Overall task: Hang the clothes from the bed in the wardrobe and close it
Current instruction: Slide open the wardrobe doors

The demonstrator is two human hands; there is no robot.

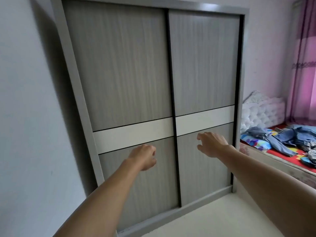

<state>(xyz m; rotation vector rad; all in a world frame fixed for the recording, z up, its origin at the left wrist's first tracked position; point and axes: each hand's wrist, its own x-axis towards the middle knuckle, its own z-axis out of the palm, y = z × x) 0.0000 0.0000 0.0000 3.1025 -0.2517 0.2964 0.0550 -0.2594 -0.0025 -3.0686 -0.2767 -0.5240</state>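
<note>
To my left is a bare wall [25,100]. Next comes the wardrobe [77,82], with both sliding doors drawn shut. My left hand [144,157] is stretched out in front of the left door [123,65], fingers loosely curled and holding nothing; I cannot tell whether it touches the panel. My right hand [211,144] reaches before the right door [203,62], fingers spread, relaxed and empty. Far right, the clothes [290,139], mostly denim, lie heaped on the bed [273,163], well apart from both hands, with a pink curtain [306,74] behind.
</note>
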